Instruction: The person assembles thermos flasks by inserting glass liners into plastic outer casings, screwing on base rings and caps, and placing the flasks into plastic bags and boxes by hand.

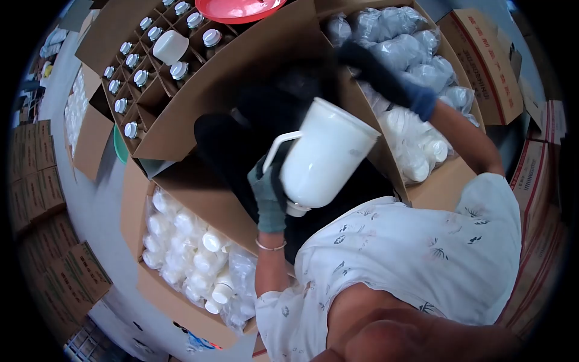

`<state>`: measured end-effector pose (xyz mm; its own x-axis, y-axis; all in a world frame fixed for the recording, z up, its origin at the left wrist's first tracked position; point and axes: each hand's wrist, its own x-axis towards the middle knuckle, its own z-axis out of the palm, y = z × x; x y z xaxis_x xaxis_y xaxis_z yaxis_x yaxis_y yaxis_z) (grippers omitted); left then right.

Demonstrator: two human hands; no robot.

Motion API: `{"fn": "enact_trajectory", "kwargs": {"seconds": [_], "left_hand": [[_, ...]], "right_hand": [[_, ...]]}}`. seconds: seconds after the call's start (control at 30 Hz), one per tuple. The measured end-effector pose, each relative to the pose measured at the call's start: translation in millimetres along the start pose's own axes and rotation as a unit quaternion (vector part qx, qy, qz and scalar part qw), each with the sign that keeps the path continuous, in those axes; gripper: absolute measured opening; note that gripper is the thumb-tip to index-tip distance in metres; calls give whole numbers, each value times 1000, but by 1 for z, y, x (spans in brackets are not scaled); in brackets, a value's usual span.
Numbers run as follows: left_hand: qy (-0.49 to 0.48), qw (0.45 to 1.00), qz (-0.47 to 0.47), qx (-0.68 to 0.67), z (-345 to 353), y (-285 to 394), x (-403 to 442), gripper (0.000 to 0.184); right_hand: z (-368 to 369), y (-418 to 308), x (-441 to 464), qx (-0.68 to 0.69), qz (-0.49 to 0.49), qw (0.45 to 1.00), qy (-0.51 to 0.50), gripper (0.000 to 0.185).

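Note:
A white plastic jug (329,154) with a side handle is tilted in front of my body. My left hand (268,187), in a grey-green glove, is closed around it at the handle side. A small white round piece (297,209) shows beneath the jug's lower end; whether it belongs to the jug I cannot tell. My right hand (374,69), in a dark glove, is raised at the inner edge of the right carton (476,102), near clear-wrapped bottles (398,51). Motion smears its fingers, so whether they hold anything is unclear.
At upper left, a divided carton (187,117) holds several white-capped bottles (142,77) and a white cup-like piece (170,47). A red basin (238,7) sits behind it. Another carton (142,280) at lower left holds bagged white bottles (187,241). Stacked cartons (45,175) line both sides.

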<state>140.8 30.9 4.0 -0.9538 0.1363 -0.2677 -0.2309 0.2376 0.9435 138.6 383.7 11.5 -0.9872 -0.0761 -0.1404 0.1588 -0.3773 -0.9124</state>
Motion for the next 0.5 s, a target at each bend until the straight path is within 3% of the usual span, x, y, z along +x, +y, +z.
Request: {"fn": "enact_trajectory", "kwargs": {"seconds": [0.03, 0.07, 0.1, 0.13, 0.2, 0.27, 0.33, 0.43, 0.47, 0.5], "left_hand": [[-48, 998, 4, -42, -9, 10, 5, 29], [-99, 992, 10, -82, -15, 20, 10, 29], [34, 998, 46, -39, 6, 13, 5, 28], [-44, 991, 88, -95, 12, 33, 9, 28], [-85, 981, 162, -66, 8, 32, 20, 30], [-92, 966, 230, 75, 4, 21, 23, 31], [-82, 992, 57, -81, 5, 21, 16, 30], [-114, 970, 191, 99, -2, 12, 19, 26], [-133, 938, 258, 190, -6, 11, 21, 24], [-168, 952, 211, 143, -7, 3, 21, 23]], "right_hand": [[-8, -21, 7, 143, 10, 989, 46, 42], [10, -24, -1, 118, 9, 993, 18, 43], [41, -3, -19, -59, -11, 998, -27, 44], [50, 33, -28, -197, -48, 978, -41, 45], [57, 54, -35, -189, -38, 980, -37, 47], [52, 57, -35, -167, -9, 985, -38, 49], [46, 55, -30, -170, 5, 984, -52, 51], [34, 45, -18, -177, 35, 982, -62, 54], [39, 30, -15, -211, 4, 974, -83, 55], [69, -15, -12, -309, -95, 938, -123, 59]]}}
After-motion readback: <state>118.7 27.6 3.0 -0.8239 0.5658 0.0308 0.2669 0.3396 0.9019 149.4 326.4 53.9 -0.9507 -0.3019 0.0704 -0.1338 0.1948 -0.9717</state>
